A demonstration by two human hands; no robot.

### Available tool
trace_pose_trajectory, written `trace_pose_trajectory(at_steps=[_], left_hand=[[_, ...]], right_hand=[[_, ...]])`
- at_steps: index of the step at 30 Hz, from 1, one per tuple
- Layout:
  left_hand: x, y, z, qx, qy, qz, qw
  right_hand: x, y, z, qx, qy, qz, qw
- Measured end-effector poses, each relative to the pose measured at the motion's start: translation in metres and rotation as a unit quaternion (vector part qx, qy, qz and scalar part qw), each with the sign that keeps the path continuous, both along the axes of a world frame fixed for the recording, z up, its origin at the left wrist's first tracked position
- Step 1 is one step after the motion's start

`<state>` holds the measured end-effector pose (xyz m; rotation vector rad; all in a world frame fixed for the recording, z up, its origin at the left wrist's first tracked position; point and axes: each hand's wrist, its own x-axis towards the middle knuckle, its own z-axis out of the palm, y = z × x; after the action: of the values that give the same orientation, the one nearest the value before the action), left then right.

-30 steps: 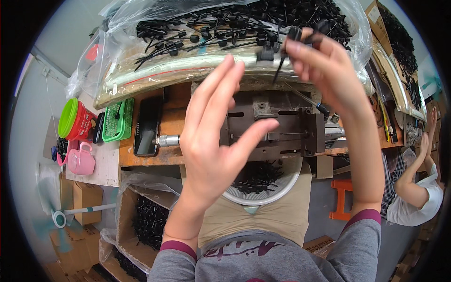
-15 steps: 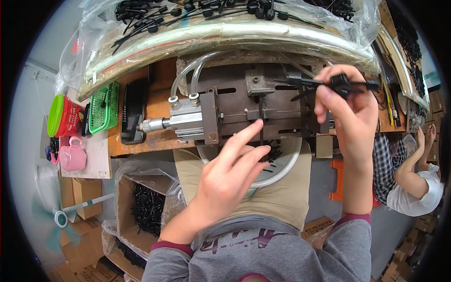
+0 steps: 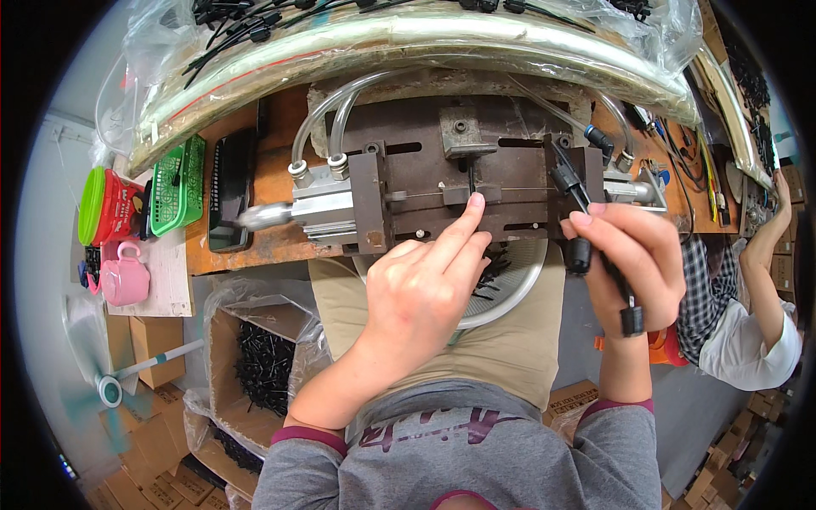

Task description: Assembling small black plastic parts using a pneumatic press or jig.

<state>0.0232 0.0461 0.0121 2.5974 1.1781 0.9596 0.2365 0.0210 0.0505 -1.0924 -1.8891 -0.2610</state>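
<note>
Left of the right grip, which clutches black straps, an unclenched left grip points at a metal fixture.

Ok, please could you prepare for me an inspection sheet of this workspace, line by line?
Surface: brown wooden workbench, carrying a dark metal fixture.
Job's things: black stick-shaped plastic parts, held; small black pieces in a round white basket below.
Clutter: black rectangular device, green plastic basket, pink plastic cup, all toward the left.
Hands: right hand grips the parts; left hand reaches the fixture's middle, contact unclear.
Cables: clear plastic tubes at the fixture's ends.
Surroundings: person in white shirt at right; open cardboard box of loose black pieces, lower left.
</note>
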Motion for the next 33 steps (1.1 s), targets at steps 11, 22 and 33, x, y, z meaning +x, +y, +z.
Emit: trace_pose_trajectory(at_steps=[11, 22, 33], left_hand=[[-0.006, -0.015, 0.028, -0.141, -0.251, -0.095, 0.953], [0.0, -0.006, -0.002, -0.006, 0.009, -0.011, 1.0], [-0.003, 0.0, 0.018, -0.145, -0.2, -0.126, 0.961]], right_hand=[[-0.016, -0.001, -0.026, 0.047, -0.072, 0.079, 0.993], [-0.013, -0.007, -0.011, -0.244, 0.462, 0.046, 0.852], [0.005, -0.012, 0.002, -0.485, 0.545, 0.162, 0.665]])
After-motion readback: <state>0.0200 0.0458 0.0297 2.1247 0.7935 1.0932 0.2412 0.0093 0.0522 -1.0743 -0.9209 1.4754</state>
